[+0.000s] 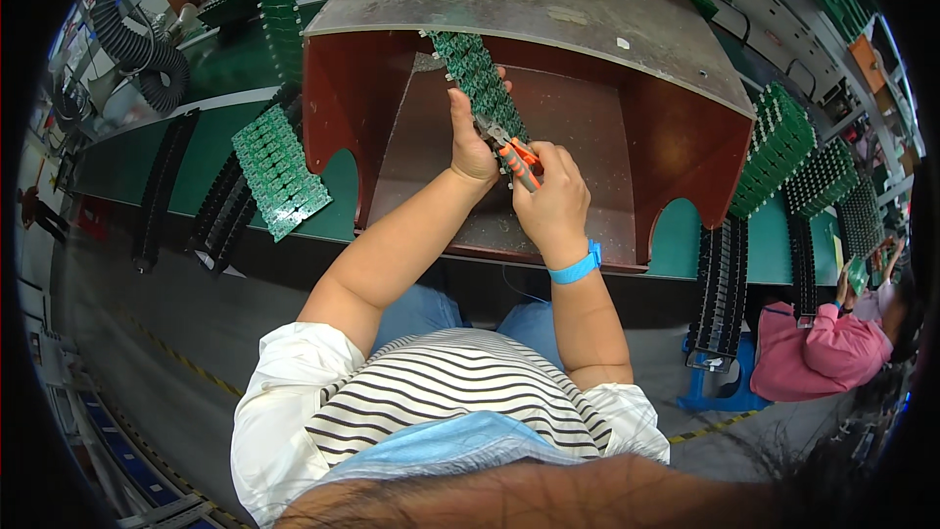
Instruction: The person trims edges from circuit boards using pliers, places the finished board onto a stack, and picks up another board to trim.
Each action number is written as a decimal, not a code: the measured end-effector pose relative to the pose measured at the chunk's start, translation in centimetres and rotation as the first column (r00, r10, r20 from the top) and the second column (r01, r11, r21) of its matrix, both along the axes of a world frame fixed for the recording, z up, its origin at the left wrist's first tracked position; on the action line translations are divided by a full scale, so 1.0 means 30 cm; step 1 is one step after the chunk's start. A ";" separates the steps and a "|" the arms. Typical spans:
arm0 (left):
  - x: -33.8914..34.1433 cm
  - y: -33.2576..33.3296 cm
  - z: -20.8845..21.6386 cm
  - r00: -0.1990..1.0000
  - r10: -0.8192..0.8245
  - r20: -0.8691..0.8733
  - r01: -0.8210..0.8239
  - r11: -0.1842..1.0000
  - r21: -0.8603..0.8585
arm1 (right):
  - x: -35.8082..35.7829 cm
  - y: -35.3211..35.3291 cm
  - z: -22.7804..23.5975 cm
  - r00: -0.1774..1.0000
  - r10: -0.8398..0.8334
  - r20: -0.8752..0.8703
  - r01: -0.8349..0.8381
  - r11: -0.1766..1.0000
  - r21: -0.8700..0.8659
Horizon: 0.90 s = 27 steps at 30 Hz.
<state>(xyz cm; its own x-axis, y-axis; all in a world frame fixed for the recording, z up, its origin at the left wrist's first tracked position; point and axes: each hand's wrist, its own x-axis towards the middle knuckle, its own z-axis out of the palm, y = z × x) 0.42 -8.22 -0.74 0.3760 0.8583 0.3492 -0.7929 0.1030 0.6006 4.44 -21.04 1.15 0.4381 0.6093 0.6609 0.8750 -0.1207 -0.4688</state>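
Note:
My left hand [472,142] grips a long green circuit board panel [472,73] from beneath, its thumb up along the left edge and fingertips showing at the right edge. The panel tilts inside the open front of a dark red box [578,127]. In my right hand [553,198] is a pair of cutting pliers [519,159] with orange and grey handles, fingers closed round them. The pliers' metal jaws lie at the panel's lower part, between my two hands. Whether the jaws are open or closed on an edge is too small to tell.
Another green board panel [279,171] leans on black slotted racks [230,201] left of the box. To the right, upright board stacks [774,152] stand above more black racks [720,284]. A person in pink [818,353] sits at the far right, near a blue stool [725,382].

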 end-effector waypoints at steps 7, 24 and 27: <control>-0.019 0.019 0.011 0.999 -0.033 0.013 0.034 0.999 -0.034 | 0.027 -0.020 -0.001 1.000 -0.008 -0.028 0.008 1.000 -0.019; -0.046 0.096 0.050 0.989 -0.030 0.142 0.056 0.982 -0.183 | 0.031 -0.051 -0.048 0.992 -0.027 0.122 0.035 0.997 -0.062; -0.047 0.091 0.052 0.987 -0.030 0.160 0.059 0.982 -0.180 | 0.030 -0.053 -0.062 0.997 -0.027 0.079 0.035 0.994 -0.099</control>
<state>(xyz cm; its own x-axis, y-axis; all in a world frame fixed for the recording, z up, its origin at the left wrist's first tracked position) -0.99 -5.49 0.83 0.3686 0.8968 0.2446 -0.8673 0.2371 0.4377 5.33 -22.64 -0.70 0.4082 0.6609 0.6298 0.9031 -0.1915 -0.3844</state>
